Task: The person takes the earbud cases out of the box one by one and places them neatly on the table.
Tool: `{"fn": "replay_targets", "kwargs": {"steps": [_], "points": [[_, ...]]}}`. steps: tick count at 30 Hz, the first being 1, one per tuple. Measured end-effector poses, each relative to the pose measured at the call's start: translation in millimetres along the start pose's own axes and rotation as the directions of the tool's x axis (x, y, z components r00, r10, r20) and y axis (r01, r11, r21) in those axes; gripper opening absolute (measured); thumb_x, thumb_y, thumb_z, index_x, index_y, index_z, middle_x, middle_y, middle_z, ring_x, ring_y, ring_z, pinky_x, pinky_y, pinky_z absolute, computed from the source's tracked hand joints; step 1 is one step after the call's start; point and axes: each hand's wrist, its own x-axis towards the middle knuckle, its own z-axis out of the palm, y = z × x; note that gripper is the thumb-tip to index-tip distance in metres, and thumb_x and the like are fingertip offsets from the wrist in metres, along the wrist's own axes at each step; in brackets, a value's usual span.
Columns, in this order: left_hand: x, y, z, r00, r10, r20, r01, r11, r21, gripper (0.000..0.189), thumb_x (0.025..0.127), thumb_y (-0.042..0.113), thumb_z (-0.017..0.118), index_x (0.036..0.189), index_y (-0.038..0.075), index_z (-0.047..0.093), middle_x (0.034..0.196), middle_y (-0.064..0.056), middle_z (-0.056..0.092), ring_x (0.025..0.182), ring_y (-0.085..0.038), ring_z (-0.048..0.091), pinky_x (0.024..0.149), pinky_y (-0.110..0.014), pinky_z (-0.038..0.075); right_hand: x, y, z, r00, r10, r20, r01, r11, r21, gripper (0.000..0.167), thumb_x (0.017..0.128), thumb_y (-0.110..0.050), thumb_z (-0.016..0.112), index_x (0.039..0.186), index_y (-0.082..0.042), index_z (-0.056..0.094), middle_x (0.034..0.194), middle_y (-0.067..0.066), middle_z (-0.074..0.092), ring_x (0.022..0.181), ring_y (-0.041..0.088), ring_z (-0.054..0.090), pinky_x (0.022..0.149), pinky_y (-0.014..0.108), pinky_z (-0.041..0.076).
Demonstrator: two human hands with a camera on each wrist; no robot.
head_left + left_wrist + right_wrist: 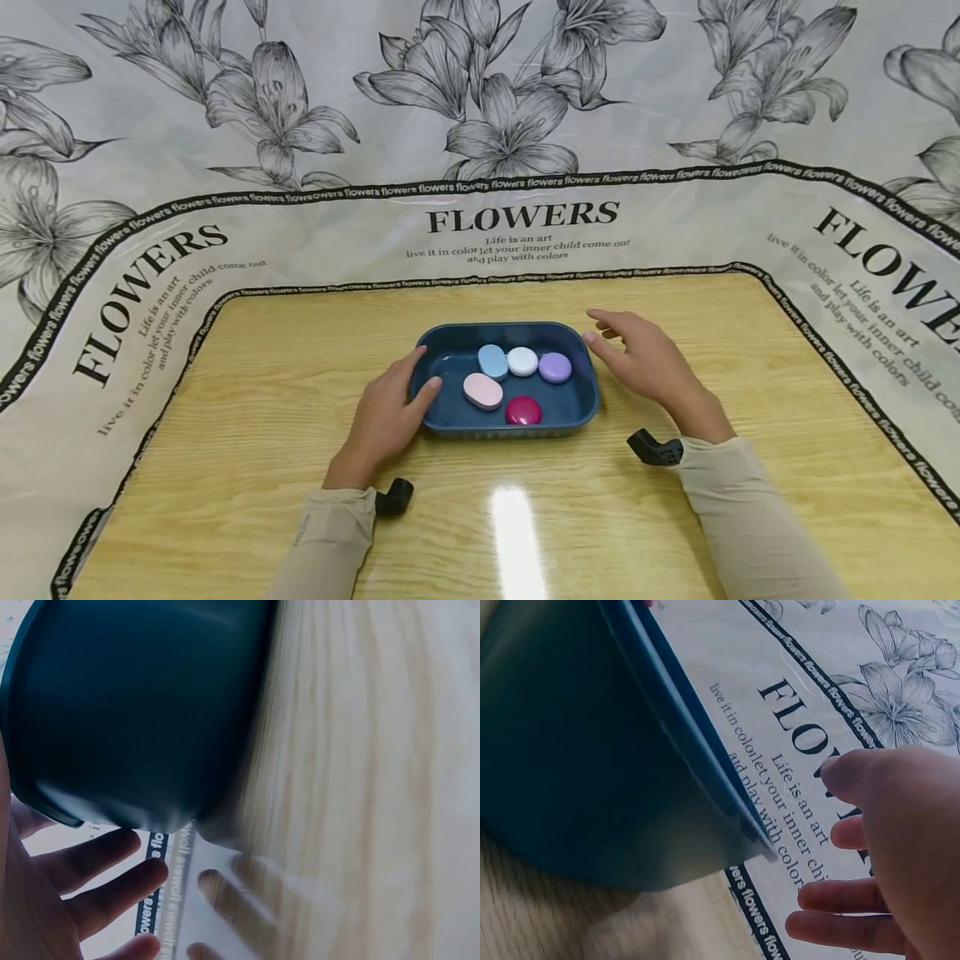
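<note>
A dark blue rectangular tub [504, 430] sits on the wooden table with several small rounded pieces inside. These are a light blue one [492, 362], a white one [522, 361], a purple one [555, 367], a pale pink oval [483, 391] and a glossy crimson one [523, 410]. At the tub's left end is my left hand [386, 412], thumb by the rim and fingers extended along the outside; whether it touches cannot be told. My right hand [643, 354] hovers just off the right end, fingers loosely extended, holding nothing. The left wrist view shows straight, spread fingers [112, 889] beside the tub wall.
Behind the table hangs a white sheet [525, 225] with flower drawings and lettering, its black-banded border also running down both sides. Black wrist devices [655, 447] sit at both cuffs. A bright reflection lies on the front of the wooden tabletop [450, 517].
</note>
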Motion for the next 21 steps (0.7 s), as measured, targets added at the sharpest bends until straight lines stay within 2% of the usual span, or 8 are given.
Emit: {"fn": "replay_targets", "kwargs": {"steps": [9, 13, 17, 21], "points": [[-4.7, -0.4, 2.6, 0.999, -0.048, 0.008, 0.048, 0.998, -0.041, 0.067, 0.101, 0.061, 0.043, 0.156, 0.023, 0.038, 0.154, -0.006, 0.044, 0.141, -0.029, 0.041, 0.114, -0.053, 0.034, 7.5, -22, 5, 0.998, -0.067, -0.008, 0.066, 0.996, -0.065, 0.051, 0.103, -0.044, 0.054, 0.141, -0.011, 0.058, 0.133, 0.013, 0.060, 0.115, 0.032, 0.059, 0.094, 0.057, 0.047], [-6.8, 0.1, 2.7, 0.999, -0.053, 0.009, 0.053, 0.998, -0.039, 0.066, 0.101, 0.059, 0.046, 0.156, 0.024, 0.038, 0.154, -0.005, 0.044, 0.140, -0.031, 0.041, 0.113, -0.053, 0.034, 11.9, -34, 5, 0.996, -0.081, 0.022, 0.083, 0.992, -0.093, 0.047, 0.102, -0.040, 0.057, 0.139, -0.011, 0.060, 0.131, 0.013, 0.061, 0.117, 0.032, 0.059, 0.096, 0.057, 0.047], [-8.1, 0.3, 3.6, 0.999, -0.048, 0.002, 0.049, 0.998, -0.028, 0.065, 0.100, 0.055, 0.051, 0.156, 0.025, 0.038, 0.154, -0.006, 0.044, 0.140, -0.031, 0.042, 0.113, -0.054, 0.034, 17.1, -45, 6, 0.990, -0.125, 0.062, 0.131, 0.984, -0.118, 0.045, 0.100, -0.036, 0.061, 0.136, -0.010, 0.063, 0.128, 0.013, 0.062, 0.118, 0.032, 0.059, 0.098, 0.055, 0.048], [-7.6, 0.4, 4.0, 0.999, -0.036, -0.003, 0.036, 0.999, -0.010, 0.065, 0.101, 0.057, 0.049, 0.156, 0.025, 0.038, 0.153, -0.004, 0.045, 0.139, -0.030, 0.042, 0.113, -0.054, 0.034, 22.4, -53, 3, 0.982, -0.164, 0.094, 0.176, 0.974, -0.140, 0.044, 0.099, -0.035, 0.062, 0.135, -0.009, 0.064, 0.127, 0.013, 0.064, 0.117, 0.032, 0.060, 0.098, 0.055, 0.048]]}}
